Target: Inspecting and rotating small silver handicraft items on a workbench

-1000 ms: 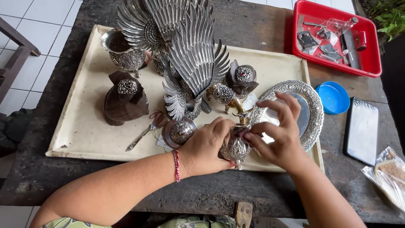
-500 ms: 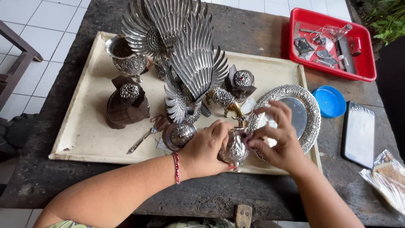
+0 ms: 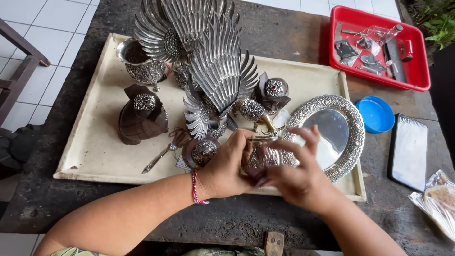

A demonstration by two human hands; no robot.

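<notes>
Both my hands meet over the front edge of a cream tray point(image 3: 95, 156). My left hand point(image 3: 227, 166), with a red thread bracelet at the wrist, grips a small round embossed silver piece point(image 3: 259, 160). My right hand point(image 3: 296, 170) is on the same piece from the right, fingers spread and blurred over it. Most of the piece is hidden by my fingers. Just left of it lies a round silver-topped brown box point(image 3: 201, 151). An oval silver dish point(image 3: 332, 135) with an embossed rim lies to the right.
The tray also carries large silver winged bird figures point(image 3: 213, 71), a silver goblet point(image 3: 140, 64), two dark carved holders point(image 3: 141, 118) point(image 3: 272, 92) and a small spoon point(image 3: 159, 159). A red tool tray point(image 3: 379, 45), blue lid point(image 3: 377, 114), phone point(image 3: 408, 150) and plastic bag point(image 3: 438, 199) lie to the right.
Both hands have stayed on the small silver piece; my right hand's fingers have shifted over it and now blur. The view has drifted slightly.
</notes>
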